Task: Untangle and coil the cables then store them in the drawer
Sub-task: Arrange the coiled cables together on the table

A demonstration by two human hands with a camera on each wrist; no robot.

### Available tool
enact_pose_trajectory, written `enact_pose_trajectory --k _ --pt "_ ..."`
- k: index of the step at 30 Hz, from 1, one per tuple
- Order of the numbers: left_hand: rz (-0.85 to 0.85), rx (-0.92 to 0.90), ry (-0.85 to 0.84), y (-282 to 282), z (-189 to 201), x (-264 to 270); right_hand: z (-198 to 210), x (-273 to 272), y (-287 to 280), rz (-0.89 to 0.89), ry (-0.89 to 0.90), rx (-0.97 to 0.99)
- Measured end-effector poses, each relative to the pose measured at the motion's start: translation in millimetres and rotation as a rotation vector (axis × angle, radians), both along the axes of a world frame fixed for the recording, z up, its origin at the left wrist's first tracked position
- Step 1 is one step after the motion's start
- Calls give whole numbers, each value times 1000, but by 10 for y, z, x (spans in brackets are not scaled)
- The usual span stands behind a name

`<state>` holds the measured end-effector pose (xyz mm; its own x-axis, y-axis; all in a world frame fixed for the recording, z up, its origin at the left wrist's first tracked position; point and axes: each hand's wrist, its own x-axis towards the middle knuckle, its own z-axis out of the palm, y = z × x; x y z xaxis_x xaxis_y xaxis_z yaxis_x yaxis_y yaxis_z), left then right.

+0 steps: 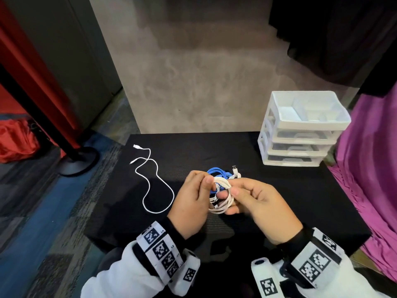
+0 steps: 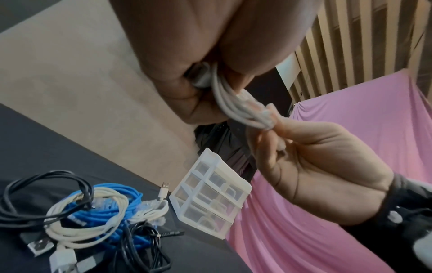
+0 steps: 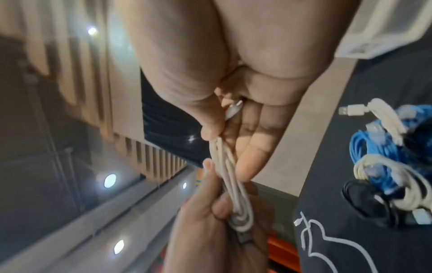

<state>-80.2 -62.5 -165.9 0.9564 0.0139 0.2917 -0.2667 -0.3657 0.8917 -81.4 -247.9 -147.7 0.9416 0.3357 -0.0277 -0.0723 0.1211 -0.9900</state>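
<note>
Both hands hold a coiled white cable (image 1: 222,196) above the middle of the black table (image 1: 279,201). My left hand (image 1: 193,198) pinches one end of the coil (image 2: 236,103), and my right hand (image 1: 255,201) pinches the other end (image 3: 230,175). Behind the hands lies a tangle of blue, white and black cables (image 1: 219,172) (image 2: 93,218) (image 3: 383,166). A loose white cable (image 1: 150,179) snakes across the table's left part. The white plastic drawer unit (image 1: 300,130) stands at the table's back right, its drawers closed.
Pink cloth (image 1: 373,168) hangs along the table's right side. A black stand base (image 1: 79,160) and red fabric (image 1: 17,138) sit on the floor to the left. A concrete wall (image 1: 193,72) rises behind the table.
</note>
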Motion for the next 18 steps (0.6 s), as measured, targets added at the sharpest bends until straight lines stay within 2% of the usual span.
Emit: enact_pose_trajectory --k 3,6,10,12,15,16,18 --pt "-100 -120 84 24 -12 -25 13 -6 -36 82 102 124" --pt "-117 -214 152 -6 7 -47 -41 43 -55 130 216 212" --pt "-103 -342 251 -45 25 -58 -154 96 -26 46 225 211" --pt "-93 -368 289 -43 8 -69 -207 146 -27 -128 82 97" --pt "-35 -325 293 -75 -28 -100 -226 213 -48 -411 -253 -375" --pt "-13 -327 288 -99 -43 -106 -217 201 -31 -445 -312 -447" --pt "22 -338 273 -146 -65 -109 -202 135 19 -427 -348 -440"
